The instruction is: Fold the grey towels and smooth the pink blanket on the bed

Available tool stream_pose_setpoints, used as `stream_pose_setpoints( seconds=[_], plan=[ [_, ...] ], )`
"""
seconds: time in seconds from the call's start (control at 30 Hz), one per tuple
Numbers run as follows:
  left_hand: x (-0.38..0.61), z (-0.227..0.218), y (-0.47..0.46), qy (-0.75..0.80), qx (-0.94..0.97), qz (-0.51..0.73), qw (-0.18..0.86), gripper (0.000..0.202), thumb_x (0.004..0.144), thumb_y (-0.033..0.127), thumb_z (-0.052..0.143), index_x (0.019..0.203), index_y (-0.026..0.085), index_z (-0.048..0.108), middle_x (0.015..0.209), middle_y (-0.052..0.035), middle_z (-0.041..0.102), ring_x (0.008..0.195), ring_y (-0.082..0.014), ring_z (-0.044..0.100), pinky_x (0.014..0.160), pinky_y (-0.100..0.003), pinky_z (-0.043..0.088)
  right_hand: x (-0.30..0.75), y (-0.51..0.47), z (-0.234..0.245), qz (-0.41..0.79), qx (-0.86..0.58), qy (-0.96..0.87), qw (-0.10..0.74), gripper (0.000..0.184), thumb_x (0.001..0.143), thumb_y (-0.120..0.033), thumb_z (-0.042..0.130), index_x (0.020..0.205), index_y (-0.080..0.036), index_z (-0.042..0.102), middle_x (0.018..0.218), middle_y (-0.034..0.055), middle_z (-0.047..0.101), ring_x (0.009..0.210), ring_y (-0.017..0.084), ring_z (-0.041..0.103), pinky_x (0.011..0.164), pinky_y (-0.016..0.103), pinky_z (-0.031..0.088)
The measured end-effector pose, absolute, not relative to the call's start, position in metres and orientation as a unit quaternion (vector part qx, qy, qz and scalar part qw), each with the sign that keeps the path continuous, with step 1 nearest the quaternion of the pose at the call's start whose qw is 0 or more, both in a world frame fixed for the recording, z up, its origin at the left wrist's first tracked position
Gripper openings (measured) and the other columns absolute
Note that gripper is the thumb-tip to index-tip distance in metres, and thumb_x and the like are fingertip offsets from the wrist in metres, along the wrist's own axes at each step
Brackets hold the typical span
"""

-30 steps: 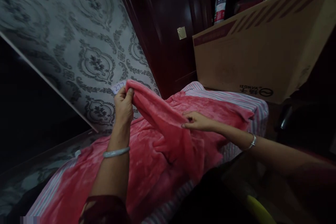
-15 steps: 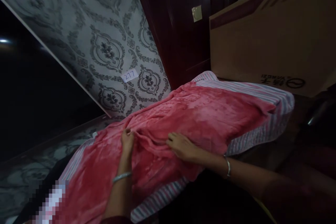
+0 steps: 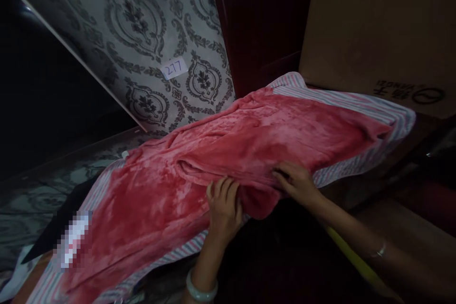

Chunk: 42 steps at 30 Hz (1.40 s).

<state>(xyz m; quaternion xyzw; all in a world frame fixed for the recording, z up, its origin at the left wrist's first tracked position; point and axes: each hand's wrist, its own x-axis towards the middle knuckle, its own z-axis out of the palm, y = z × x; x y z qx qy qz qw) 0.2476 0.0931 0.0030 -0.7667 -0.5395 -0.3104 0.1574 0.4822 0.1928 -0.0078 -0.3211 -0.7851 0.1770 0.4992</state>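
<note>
A red plush garment or cloth [image 3: 149,213] lies spread out on a cover with pink, blue and white stripes [image 3: 377,109]. A folded-over part [image 3: 228,164] runs across its middle. On the near edge of this fold rests my left hand [image 3: 225,206], fingers bent and slightly apart; its thumb is partly hidden. Farther right, my right hand [image 3: 297,184] pinches the plush fabric between thumb and forefinger near the front edge. Each wrist wears a bangle. The kind of garment cannot be made out.
Behind the surface stands a large cardboard box [image 3: 370,28], beside dark red wood panelling [image 3: 263,23]. Patterned wallpaper [image 3: 135,23] carries a label reading 277 [image 3: 174,68]. A large black panel [image 3: 53,85] is at the left.
My left hand has let go of the fold at the middle and moved right and nearer to me. My right hand has moved right. The fold now lies flatter, and the view has shifted.
</note>
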Motion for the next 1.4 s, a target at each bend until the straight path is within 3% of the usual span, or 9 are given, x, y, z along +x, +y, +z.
stream_pose_setpoints(
  seconds=[0.2, 0.3, 0.4, 0.5, 0.7, 0.93, 1.0, 1.17, 1.4],
  plan=[
    [0.275, 0.011, 0.100, -0.497, -0.817, -0.247, 0.157, 0.039, 0.090, 0.014, 0.057, 0.129, 0.017, 0.059, 0.119, -0.0112, 0.069, 0.113, -0.0266, 0.059, 0.106, -0.050, 0.037, 0.491, 0.172, -0.027, 0.059, -0.331, -0.846, 0.413, 0.023, 0.096, -0.022, 0.051, 0.111, -0.022, 0.069, 0.108, 0.0107, 0.068, 0.099, 0.025, 0.061, 0.082, 0.041, 0.051],
    [0.287, 0.005, 0.109, -0.507, -0.818, -0.220, 0.161, 0.028, 0.090, 0.013, 0.059, 0.117, 0.019, 0.064, 0.109, -0.0083, 0.070, 0.104, -0.0249, 0.059, 0.096, -0.046, 0.042, 0.495, 0.173, -0.036, -0.047, -0.364, -0.869, 0.332, 0.043, 0.091, -0.019, 0.055, 0.133, -0.024, 0.063, 0.138, 0.0130, 0.058, 0.120, 0.032, 0.051, 0.092, 0.047, 0.046],
    [0.293, 0.002, 0.118, -0.506, -0.827, -0.198, 0.143, 0.014, 0.091, 0.013, 0.059, 0.101, 0.020, 0.066, 0.096, -0.0064, 0.069, 0.094, -0.0235, 0.058, 0.083, -0.040, 0.043, 0.501, 0.180, -0.049, -0.094, -0.396, -0.856, 0.320, 0.049, 0.088, -0.012, 0.052, 0.134, -0.024, 0.063, 0.137, 0.0129, 0.058, 0.118, 0.031, 0.051, 0.092, 0.047, 0.044],
    [0.291, 0.005, 0.122, -0.513, -0.823, -0.218, 0.114, 0.008, 0.092, 0.015, 0.059, 0.092, 0.020, 0.065, 0.090, -0.0060, 0.068, 0.090, -0.0233, 0.059, 0.078, -0.039, 0.041, 0.506, 0.190, -0.053, -0.041, -0.375, -0.849, 0.370, 0.039, 0.089, -0.010, 0.048, 0.119, -0.022, 0.070, 0.117, 0.0110, 0.067, 0.107, 0.026, 0.057, 0.085, 0.042, 0.046],
    [0.288, 0.015, 0.127, -0.491, -0.791, -0.366, 0.013, 0.012, 0.092, 0.011, 0.056, 0.095, 0.020, 0.063, 0.090, -0.0033, 0.070, 0.086, -0.0193, 0.063, 0.080, -0.035, 0.046, 0.506, 0.195, -0.017, 0.242, -0.355, -0.775, 0.464, 0.026, 0.093, -0.028, 0.051, 0.107, -0.023, 0.072, 0.097, 0.0057, 0.073, 0.089, 0.021, 0.067, 0.081, 0.036, 0.054],
    [0.295, 0.025, 0.142, -0.487, -0.724, -0.488, -0.016, 0.015, 0.091, 0.010, 0.054, 0.096, 0.021, 0.064, 0.134, -0.0116, 0.064, 0.126, -0.0234, 0.059, 0.101, -0.040, 0.051, 0.494, 0.185, 0.015, 0.450, -0.364, -0.656, 0.485, 0.035, 0.087, -0.048, 0.062, 0.100, -0.019, 0.075, 0.095, 0.0062, 0.075, 0.084, 0.021, 0.069, 0.073, 0.031, 0.056],
    [0.297, 0.028, 0.146, -0.479, -0.727, -0.492, -0.020, 0.016, 0.091, 0.010, 0.053, 0.096, 0.021, 0.064, 0.132, -0.0113, 0.066, 0.125, -0.0229, 0.061, 0.101, -0.040, 0.052, 0.492, 0.183, 0.020, 0.456, -0.357, -0.649, 0.493, 0.036, 0.087, -0.050, 0.062, 0.099, -0.019, 0.075, 0.097, 0.0070, 0.075, 0.087, 0.022, 0.069, 0.076, 0.032, 0.057],
    [0.300, 0.032, 0.153, -0.467, -0.710, -0.527, -0.001, 0.016, 0.092, 0.011, 0.054, 0.100, 0.021, 0.064, 0.099, -0.0055, 0.072, 0.095, -0.0174, 0.069, 0.086, -0.033, 0.057, 0.491, 0.176, 0.030, 0.413, -0.371, -0.672, 0.491, 0.041, 0.094, -0.054, 0.052, 0.101, -0.021, 0.076, 0.105, 0.0083, 0.075, 0.098, 0.024, 0.070, 0.088, 0.037, 0.056],
    [0.305, 0.029, 0.154, -0.485, -0.715, -0.503, 0.026, 0.018, 0.091, 0.008, 0.053, 0.099, 0.020, 0.063, 0.109, -0.0078, 0.069, 0.106, -0.0197, 0.067, 0.093, -0.037, 0.057, 0.479, 0.177, 0.012, 0.270, -0.391, -0.715, 0.512, 0.052, 0.079, -0.053, 0.070, 0.121, -0.022, 0.067, 0.121, 0.0120, 0.071, 0.112, 0.030, 0.066, 0.098, 0.047, 0.053]
  ],
)
